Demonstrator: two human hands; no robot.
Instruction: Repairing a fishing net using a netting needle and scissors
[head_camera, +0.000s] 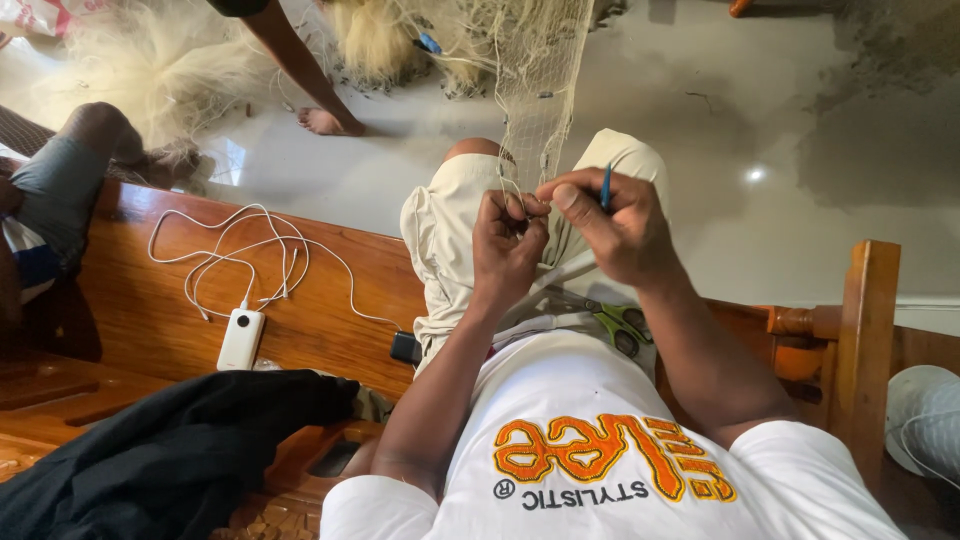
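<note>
Pale knotted mesh net (535, 90) between both hands' pinching fingers (520, 215).

Wooden bench (150, 300): white power bank (241, 338) with coiled white cable (240, 255), small black adapter (404, 347), black cloth (170, 450) heaped at near end.

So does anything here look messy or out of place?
Mostly the white cable, sprawled in loose tangled loops across the wooden bench beside a white power bank. Green-handled scissors lie loose in the lap, under the right hand.
</note>
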